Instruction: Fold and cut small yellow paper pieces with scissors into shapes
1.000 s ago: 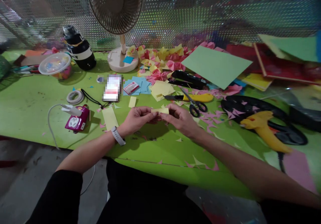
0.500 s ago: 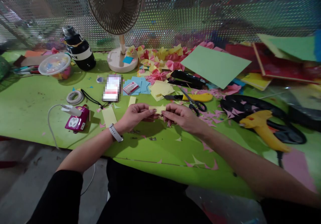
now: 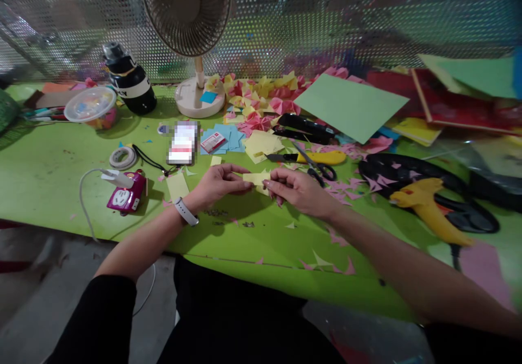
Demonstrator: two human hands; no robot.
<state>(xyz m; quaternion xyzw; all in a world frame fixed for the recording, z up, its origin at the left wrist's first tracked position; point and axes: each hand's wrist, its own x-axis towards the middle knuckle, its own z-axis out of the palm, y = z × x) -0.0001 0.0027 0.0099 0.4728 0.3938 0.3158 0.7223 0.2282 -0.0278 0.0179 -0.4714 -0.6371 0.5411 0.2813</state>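
A small yellow piece of paper [image 3: 256, 179] is held up between my two hands, above the green table [image 3: 228, 239]. My left hand [image 3: 222, 183] pinches its left end between thumb and fingers. At the other end, the thumb and fingertips of my right hand [image 3: 293, 189] grip it. Under the left wrist lies a flat yellow paper slip [image 3: 178, 186]. Beyond the hands are a stack of yellow paper squares [image 3: 263, 145], blue paper squares [image 3: 233, 138] with a small red-and-white box [image 3: 213, 142], and scissors [image 3: 320, 168] beside a yellow-handled knife [image 3: 326, 158].
A fan [image 3: 199, 95] and a black bottle [image 3: 132, 89] stand at the back. Folded pink and yellow paper pieces [image 3: 281, 92] are heaped there. A phone [image 3: 182, 142] and a purple power socket [image 3: 127, 193] lie left; a yellow glue gun [image 3: 432, 206] lies right, among pink scraps [image 3: 346, 190].
My left fingers have shifted slightly left along the yellow paper, and more of it shows between the hands. My right hand has hardly moved.
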